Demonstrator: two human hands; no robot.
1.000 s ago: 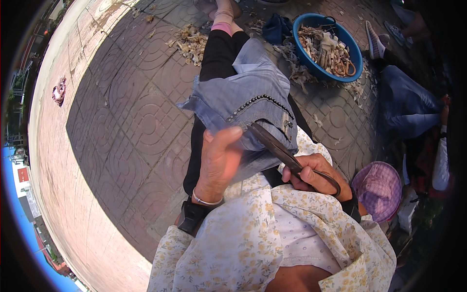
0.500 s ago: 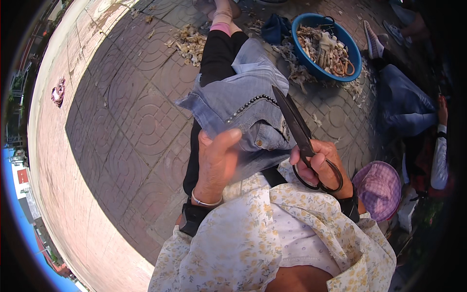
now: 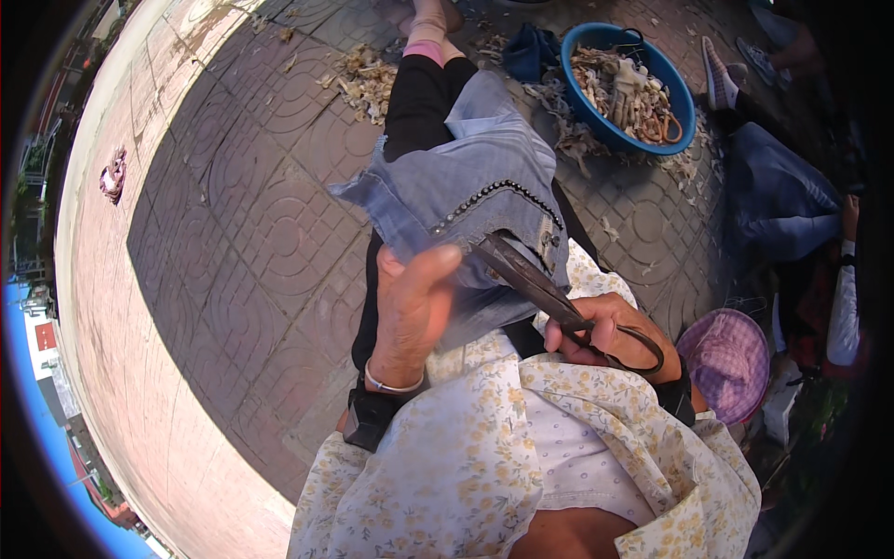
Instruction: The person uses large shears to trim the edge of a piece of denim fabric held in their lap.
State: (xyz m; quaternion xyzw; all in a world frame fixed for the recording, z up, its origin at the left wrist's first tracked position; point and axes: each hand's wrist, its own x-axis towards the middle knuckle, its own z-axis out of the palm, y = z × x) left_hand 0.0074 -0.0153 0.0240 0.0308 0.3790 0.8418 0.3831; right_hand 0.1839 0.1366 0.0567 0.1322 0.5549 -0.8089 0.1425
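Note:
A light blue denim garment [image 3: 419, 182] with a dark beaded trim and frayed edges lies across my lap and legs. My left hand [image 3: 407, 312], with a bracelet at its wrist, is closed on the near left edge of the denim, thumb on top; its inner side is smeared. My right hand [image 3: 619, 340] grips large black scissors [image 3: 535, 279] by the handles. Their blades point up and left and look closed, the tips over the denim near its dark opening. Whether the tips touch the cloth, I cannot tell.
A blue basin [image 3: 687, 107] of pale scraps, holding a glove and orange-handled scissors, stands far right. Beside it are a dark blue cloth bag [image 3: 531, 53] and scattered scraps [image 3: 366, 84]. At right sits a person in jeans [image 3: 778, 196], near a pink checked hat [image 3: 726, 363].
The scissors have swung left and down, from upright beside the denim to slanting over it, and their blades have come together. My left hand has hardly moved.

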